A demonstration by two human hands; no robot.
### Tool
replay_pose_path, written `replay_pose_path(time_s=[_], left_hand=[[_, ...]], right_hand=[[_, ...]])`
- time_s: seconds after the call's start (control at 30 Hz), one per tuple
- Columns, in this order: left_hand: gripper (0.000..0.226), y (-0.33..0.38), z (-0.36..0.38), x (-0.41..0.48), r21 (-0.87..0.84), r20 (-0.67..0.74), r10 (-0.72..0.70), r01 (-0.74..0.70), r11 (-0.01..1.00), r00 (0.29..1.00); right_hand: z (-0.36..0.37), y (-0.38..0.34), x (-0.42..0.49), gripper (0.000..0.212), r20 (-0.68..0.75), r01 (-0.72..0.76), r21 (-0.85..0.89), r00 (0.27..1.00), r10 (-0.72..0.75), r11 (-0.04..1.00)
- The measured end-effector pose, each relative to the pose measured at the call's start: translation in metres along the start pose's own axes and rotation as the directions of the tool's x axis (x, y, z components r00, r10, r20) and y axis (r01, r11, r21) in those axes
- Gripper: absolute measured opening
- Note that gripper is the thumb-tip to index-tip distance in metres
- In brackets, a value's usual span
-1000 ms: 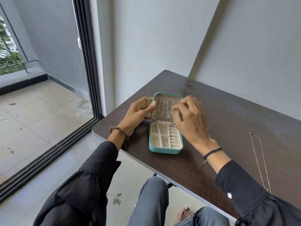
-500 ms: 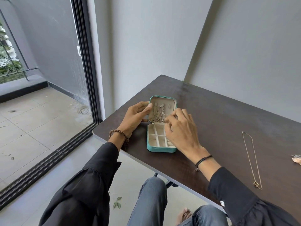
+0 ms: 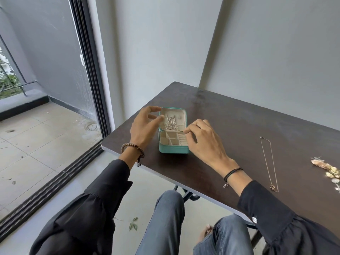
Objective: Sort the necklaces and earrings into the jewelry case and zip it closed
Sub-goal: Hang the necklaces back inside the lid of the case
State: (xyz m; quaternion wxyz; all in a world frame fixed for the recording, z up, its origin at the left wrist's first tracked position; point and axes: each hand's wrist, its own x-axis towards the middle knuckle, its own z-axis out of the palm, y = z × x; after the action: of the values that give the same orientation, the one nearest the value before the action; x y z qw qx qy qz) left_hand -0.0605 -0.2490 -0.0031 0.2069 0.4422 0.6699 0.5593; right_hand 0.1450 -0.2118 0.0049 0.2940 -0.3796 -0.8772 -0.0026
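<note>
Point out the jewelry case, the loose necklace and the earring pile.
jewelry case [image 3: 173,150], head view, teal front wall.
loose necklace [image 3: 274,188], head view, pendant at its near end.
earring pile [image 3: 329,170], head view, gold pieces mid-pile.

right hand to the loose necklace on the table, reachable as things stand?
Probably yes. The right hand is beside the jewelry case, and only bare table lies between it and the necklace.

There is one table [image 3: 230,126], and on it one jewelry case [image 3: 173,150], one loose necklace [image 3: 266,162] and one heap of earrings [image 3: 329,169], which are too small to count exactly. In the lid of the case are several chains [image 3: 171,124], tangled, so their number is not clear. Two hands show, the left hand [image 3: 145,129] and the right hand [image 3: 206,144], with two bracelets: one beaded bracelet [image 3: 132,147] and one black cord bracelet [image 3: 232,173].
</note>
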Motion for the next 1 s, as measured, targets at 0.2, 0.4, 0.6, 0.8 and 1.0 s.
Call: replay_pose_path(time_s=[0.2, 0.4, 0.6, 0.8, 1.0], left_hand=[[0.026, 0.038, 0.005, -0.009, 0.048, 0.116, 0.075, -0.081, 0.996, 0.990], [0.021, 0.070, 0.016, -0.015, 0.076, 0.237, 0.133, -0.154, 0.985, 0.962], [0.017, 0.098, 0.050, -0.030, 0.067, 0.342, 0.178, -0.213, 0.975, 0.923], [0.016, 0.114, 0.101, -0.037, 0.080, 0.401, 0.190, -0.241, 0.967, 0.896], [0.019, 0.124, 0.169, -0.041, 0.117, 0.514, 0.181, -0.278, 0.954, 0.839]], right_hand=[[-0.013, -0.001, -0.001, 0.020, 0.028, -0.074, 0.157, 0.997, 0.071, 0.985], [-0.026, 0.006, -0.004, 0.013, -0.028, -0.103, 0.235, 0.993, 0.112, 0.966], [-0.052, 0.028, -0.018, 0.013, -0.063, -0.143, 0.222, 0.985, 0.160, 0.964], [-0.085, 0.074, -0.039, 0.013, -0.073, -0.205, 0.144, 0.973, 0.217, 0.968], [-0.111, 0.145, -0.057, 0.010, -0.043, -0.344, 0.048, 0.937, 0.346, 0.938]])
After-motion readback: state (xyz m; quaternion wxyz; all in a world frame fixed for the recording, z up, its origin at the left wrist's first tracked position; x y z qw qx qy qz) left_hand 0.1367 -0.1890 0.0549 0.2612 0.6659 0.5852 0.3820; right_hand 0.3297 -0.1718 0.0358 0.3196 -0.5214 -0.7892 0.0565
